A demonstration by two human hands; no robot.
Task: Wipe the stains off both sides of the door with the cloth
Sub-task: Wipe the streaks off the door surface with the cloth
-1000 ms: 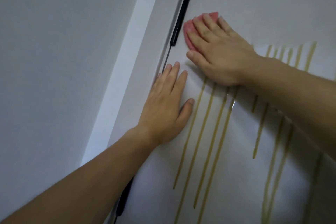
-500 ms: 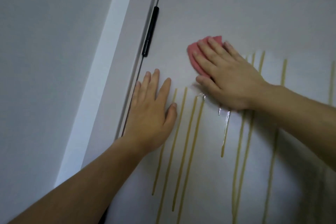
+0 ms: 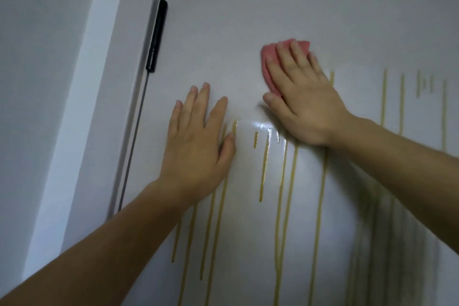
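A white door [image 3: 248, 7] fills most of the view. Long yellow drip stains [image 3: 290, 181] run down its lower half, and more streaks [image 3: 384, 97] sit at the right. My right hand [image 3: 305, 102] presses a pink cloth [image 3: 269, 54] flat against the door with straight fingers; most of the cloth is hidden under the hand. A wet glossy patch [image 3: 263, 126] lies just below that hand. My left hand [image 3: 196, 141] rests flat on the door to the left, fingers straight, covering the tops of some streaks.
A black hinge [image 3: 157, 35] sits on the door's left edge, above my left hand. The door frame [image 3: 124, 82] and a white wall [image 3: 37, 82] lie further left.
My right hand has slid the cloth rightward along the door, away from the hinge, wiping the streak tops and leaving a wet patch. The left hand stays flat on the door.
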